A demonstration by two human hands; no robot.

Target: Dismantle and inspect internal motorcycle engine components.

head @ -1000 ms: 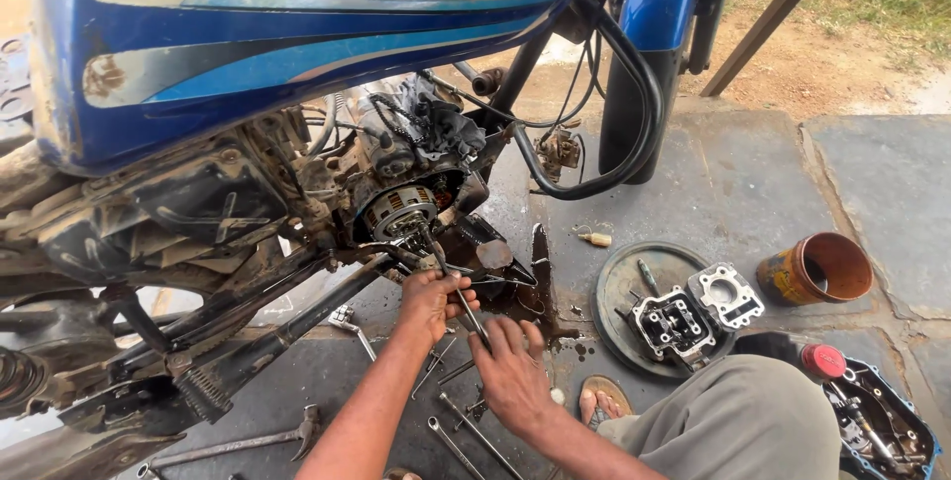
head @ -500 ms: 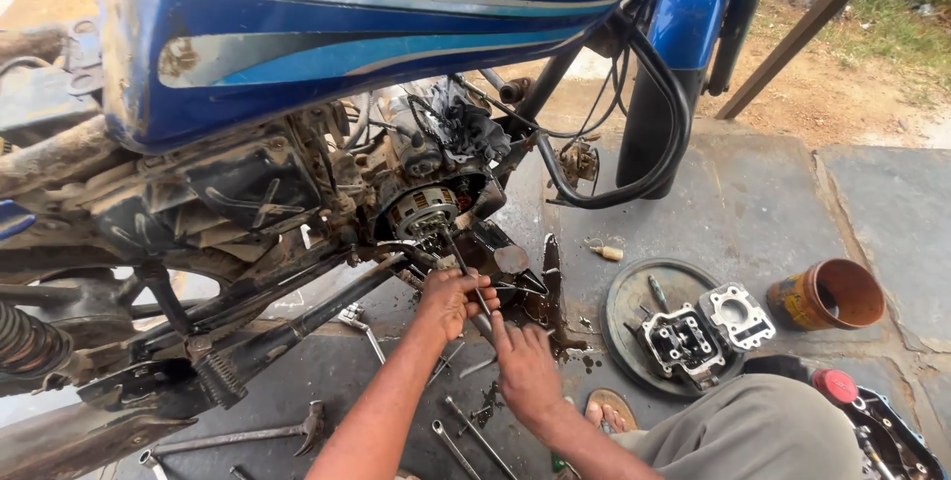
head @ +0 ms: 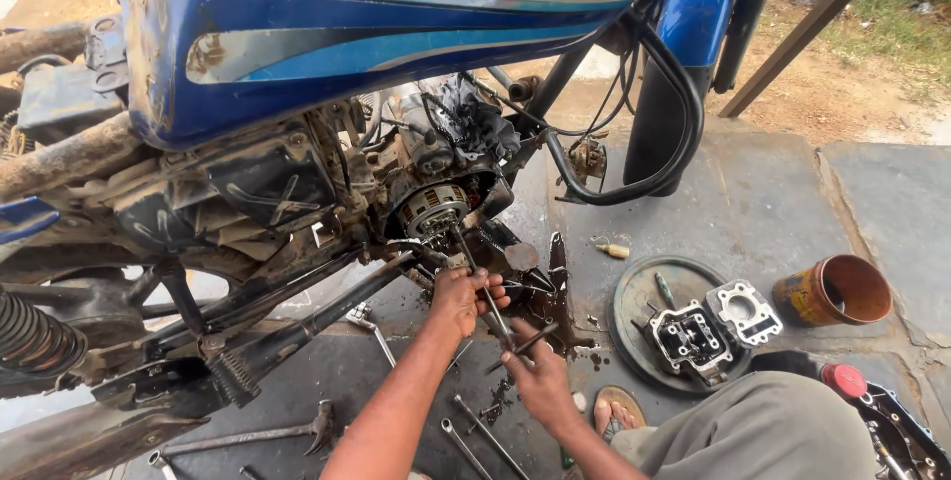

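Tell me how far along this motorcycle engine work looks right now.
Partway, by the look of it. Done: engine parts already lie off the bike in the round metal tray. In hand: the left hand and right hand work long rods at the open engine. Left: wrenches lie on the floor; engine uncovered.

Engine parts (head: pixel 705 326) lie on tray (head: pixel 634 297) (right of motorcycle (head: pixel 327 94)).

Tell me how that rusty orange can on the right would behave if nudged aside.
The rusty can lies on its side with its open mouth showing, so it would probably roll on the stone slab. It looks empty, hence likely light. Its rusted wall may feel rough rather than slippery.
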